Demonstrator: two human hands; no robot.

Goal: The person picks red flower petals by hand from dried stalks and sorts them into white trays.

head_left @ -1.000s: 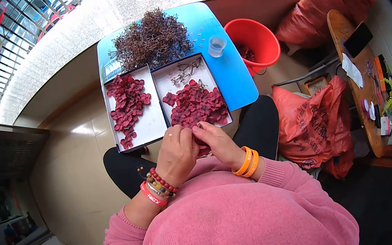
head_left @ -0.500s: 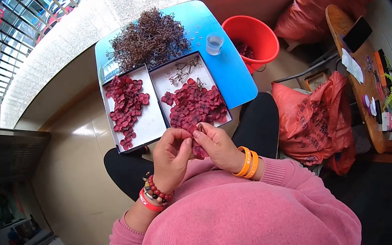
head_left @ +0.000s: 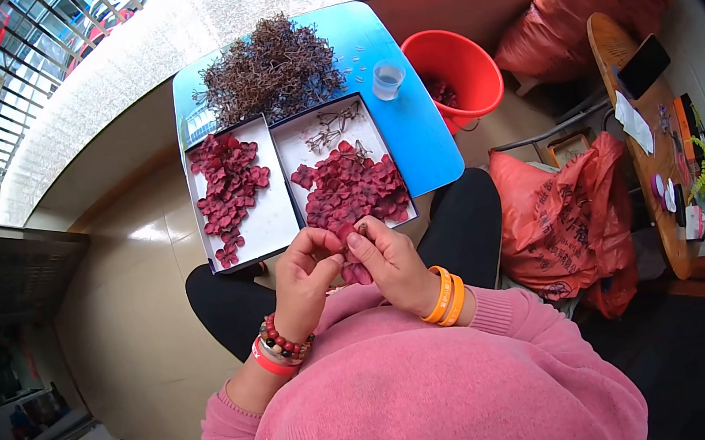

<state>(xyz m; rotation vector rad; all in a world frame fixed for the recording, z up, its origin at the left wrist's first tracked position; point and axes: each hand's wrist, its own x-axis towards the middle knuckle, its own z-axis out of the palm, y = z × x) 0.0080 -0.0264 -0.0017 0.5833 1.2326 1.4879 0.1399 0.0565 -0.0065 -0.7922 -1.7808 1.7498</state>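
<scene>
Between my two hands is a dark red artificial flower (head_left: 357, 271), held close to my body. The fingers of my left hand (head_left: 305, 275) are closed at its left side, pinching it. My right hand (head_left: 395, 261) grips it from the other side with thumb and fingers; a small brown stem tip shows by the thumb. Just beyond my hands, a heap of dark red flowers (head_left: 352, 186) fills the near part of the right box (head_left: 294, 149), with a few brown stems (head_left: 331, 127) at its far end. More dark red flowers (head_left: 228, 187) lie in the left box (head_left: 268, 224).
Both boxes rest on a blue table (head_left: 423, 144). A large pile of brown stems (head_left: 266, 69) and a clear cup (head_left: 387, 80) stand farther back. To the right are a red bucket (head_left: 477, 83), red bags (head_left: 558, 224) and a wooden board (head_left: 667, 205) holding a phone (head_left: 644, 66).
My hands stay in nearly the same place around the flower, with only small finger shifts. The boxes and piles look the same; the view has moved slightly.
</scene>
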